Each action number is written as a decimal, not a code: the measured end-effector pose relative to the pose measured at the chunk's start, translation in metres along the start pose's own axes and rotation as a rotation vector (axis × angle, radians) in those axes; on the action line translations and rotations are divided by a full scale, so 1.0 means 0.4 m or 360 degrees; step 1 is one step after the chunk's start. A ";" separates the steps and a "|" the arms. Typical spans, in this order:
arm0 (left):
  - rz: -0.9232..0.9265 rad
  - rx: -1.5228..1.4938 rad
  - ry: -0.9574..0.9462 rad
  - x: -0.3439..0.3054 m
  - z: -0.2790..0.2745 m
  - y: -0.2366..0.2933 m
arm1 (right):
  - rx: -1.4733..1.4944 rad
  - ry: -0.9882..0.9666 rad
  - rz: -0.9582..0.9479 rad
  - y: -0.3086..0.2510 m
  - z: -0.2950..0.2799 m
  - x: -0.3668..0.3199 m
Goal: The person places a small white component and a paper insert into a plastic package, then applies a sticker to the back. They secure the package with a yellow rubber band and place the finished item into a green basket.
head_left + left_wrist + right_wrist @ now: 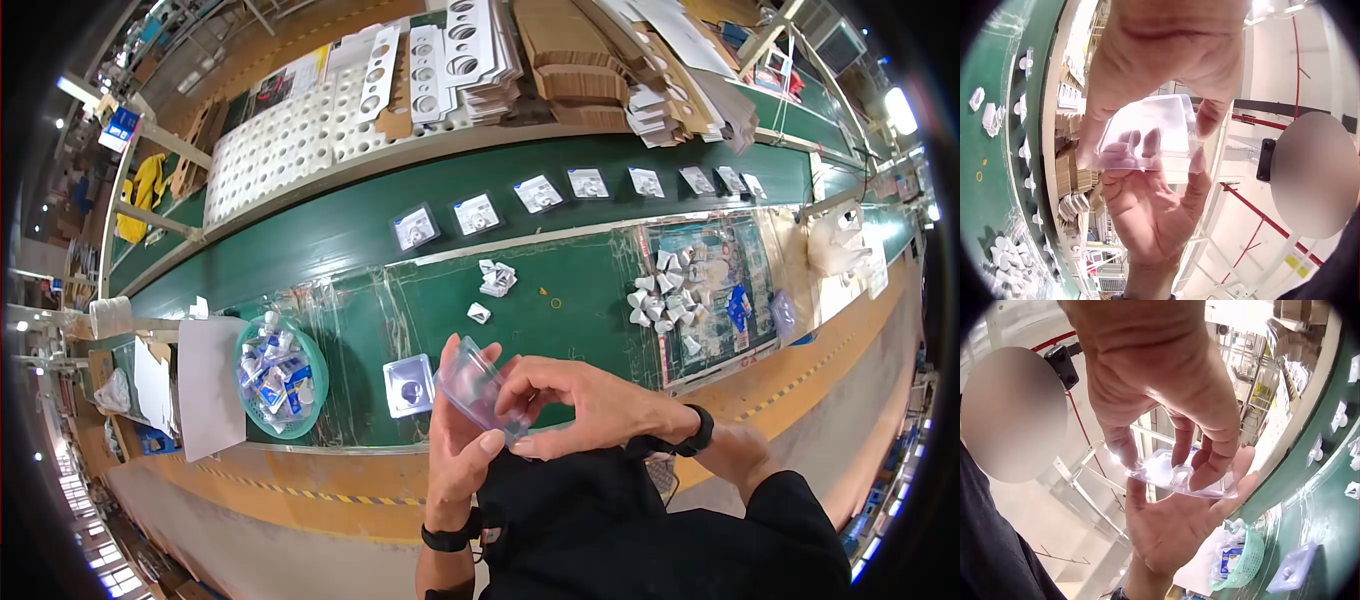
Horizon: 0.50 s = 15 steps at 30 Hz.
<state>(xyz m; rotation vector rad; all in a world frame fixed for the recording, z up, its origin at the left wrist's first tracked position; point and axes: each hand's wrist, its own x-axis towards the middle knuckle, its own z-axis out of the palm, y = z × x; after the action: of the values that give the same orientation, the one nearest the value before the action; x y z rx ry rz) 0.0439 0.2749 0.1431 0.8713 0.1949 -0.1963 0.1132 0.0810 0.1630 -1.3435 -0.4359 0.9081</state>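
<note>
The fingers of the left hand [462,440] curl round a clear plastic case [474,385], its thumb on the near end. The fingers of the right hand [585,408] are bent and pinch the same case near its lower corner, some of its fingertips over the face. The case is tilted above the near edge of the green worktop [590,260].

Just left of the hands, a clear square tray [410,387] lies on the worktop. Farther left stands a green basket [322,385] full of small packets. Beyond the hands lie a few folded white pieces [496,278] and a yellow ring [556,303]. To the right is a pile of white parts [660,300], with a blue packet [740,308] near it. A row of small packs [539,194] runs along the far side.
</note>
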 end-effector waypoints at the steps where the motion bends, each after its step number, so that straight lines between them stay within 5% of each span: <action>1: 0.0002 -0.0014 -0.0015 -0.002 0.012 -0.009 | 0.0053 0.0003 0.0005 0.008 -0.004 -0.016; 7: -0.0051 0.0028 -0.0029 0.021 0.021 -0.055 | 0.0067 0.0232 0.0020 0.021 -0.014 -0.045; 9: -0.0109 0.0261 -0.0020 0.030 -0.012 -0.080 | -0.0502 0.0490 -0.0362 0.048 0.011 -0.039; 11: 0.0003 0.0191 -0.0152 0.037 -0.031 -0.072 | -0.0576 0.0617 -0.0375 0.075 0.026 -0.011; 15: -0.0109 -0.0361 -0.0146 0.039 -0.099 -0.029 | 0.0029 0.0579 -0.0115 -0.018 0.057 0.045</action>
<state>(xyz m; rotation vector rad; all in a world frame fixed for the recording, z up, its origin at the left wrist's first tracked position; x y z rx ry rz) 0.0524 0.2967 0.1059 0.6295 0.1577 -0.2722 0.1096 0.1096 0.1705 -1.4308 -0.1928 0.5895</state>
